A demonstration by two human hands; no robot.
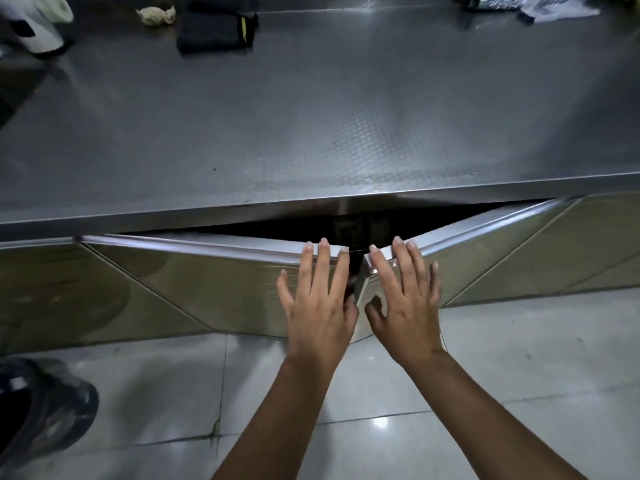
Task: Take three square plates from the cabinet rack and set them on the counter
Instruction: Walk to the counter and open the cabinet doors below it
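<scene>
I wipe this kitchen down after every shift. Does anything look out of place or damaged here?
A crumpled beige wad and a folded black cloth lie loose at the steel counter's far edge. The floor tile shows a chipped, cracked joint. Both cabinet doors stand ajar.

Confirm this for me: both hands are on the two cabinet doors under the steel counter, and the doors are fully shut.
Not quite. The left hand and right hand are on the two cabinet doors under the steel counter, but the head view shows the doors swung partly open, with a dark gap between them.
</scene>
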